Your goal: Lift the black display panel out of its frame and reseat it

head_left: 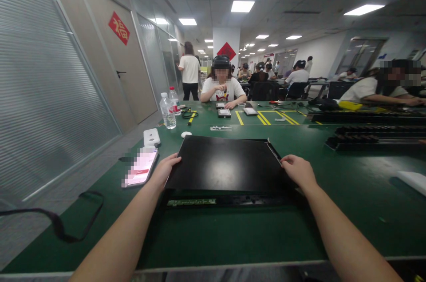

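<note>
A flat black panel (226, 164) with a glossy sheen is in front of me over the green table. My left hand (166, 170) is closed on its left edge, thumb on top. At the right edge, my right hand (298, 170) pinches the rim with its fingers bent. Below the panel's near edge shows a black frame (246, 200) with a green circuit board strip (191, 202). The panel hides the rest of that frame. A thin raised strip (273, 151) runs along the panel's right side.
On the left lie a phone (143, 167), a white power bank (151, 137) and a black strap (60, 224). Two bottles (168, 111) stand behind. Across the table (233, 242) a person (223, 86) handles small drives (224, 113). Long black parts (372, 136) lie at right.
</note>
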Motion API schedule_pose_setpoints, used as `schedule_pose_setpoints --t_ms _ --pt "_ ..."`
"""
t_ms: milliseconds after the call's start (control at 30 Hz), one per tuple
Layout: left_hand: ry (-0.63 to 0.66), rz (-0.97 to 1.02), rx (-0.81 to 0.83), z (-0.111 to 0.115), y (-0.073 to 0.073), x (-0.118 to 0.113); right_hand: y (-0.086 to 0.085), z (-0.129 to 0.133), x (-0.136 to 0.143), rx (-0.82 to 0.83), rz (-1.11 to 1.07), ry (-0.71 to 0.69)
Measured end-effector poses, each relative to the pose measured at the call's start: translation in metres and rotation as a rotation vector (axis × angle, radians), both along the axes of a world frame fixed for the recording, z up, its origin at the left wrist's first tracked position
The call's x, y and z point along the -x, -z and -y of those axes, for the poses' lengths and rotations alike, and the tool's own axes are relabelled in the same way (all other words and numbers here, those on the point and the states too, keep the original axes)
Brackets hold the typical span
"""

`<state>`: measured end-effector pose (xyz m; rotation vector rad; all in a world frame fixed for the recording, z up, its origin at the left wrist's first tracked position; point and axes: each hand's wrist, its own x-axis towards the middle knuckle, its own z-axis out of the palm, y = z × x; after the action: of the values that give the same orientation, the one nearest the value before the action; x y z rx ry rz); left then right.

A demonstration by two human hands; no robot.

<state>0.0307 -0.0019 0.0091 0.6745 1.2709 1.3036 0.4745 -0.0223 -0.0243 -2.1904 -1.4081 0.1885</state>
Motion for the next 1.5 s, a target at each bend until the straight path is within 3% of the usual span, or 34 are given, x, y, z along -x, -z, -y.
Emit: schedule_pose_setpoints --t_ms 500,933,1300,1500 --pt "0.001 0.153 -0.049 0.002 -0.001 -0.001 0.006 -0.004 -0.004 -0.082 -0.033 -0.020" --pt "-0.006 0.077 -0.113 -0.003 0.010 0.005 0.004 -0.004 -0.004 -0.071 -0.087 -0.027" --pt "-0.043 0.013 -0.118 -0.003 0.008 0.005 0.003 -0.004 -0.004 -0.075 -0.100 -0.015" --pt "-0.043 -0.030 -0.112 -0.008 0.014 0.009 0.003 -0.004 -0.005 -0.063 -0.119 -0.018"
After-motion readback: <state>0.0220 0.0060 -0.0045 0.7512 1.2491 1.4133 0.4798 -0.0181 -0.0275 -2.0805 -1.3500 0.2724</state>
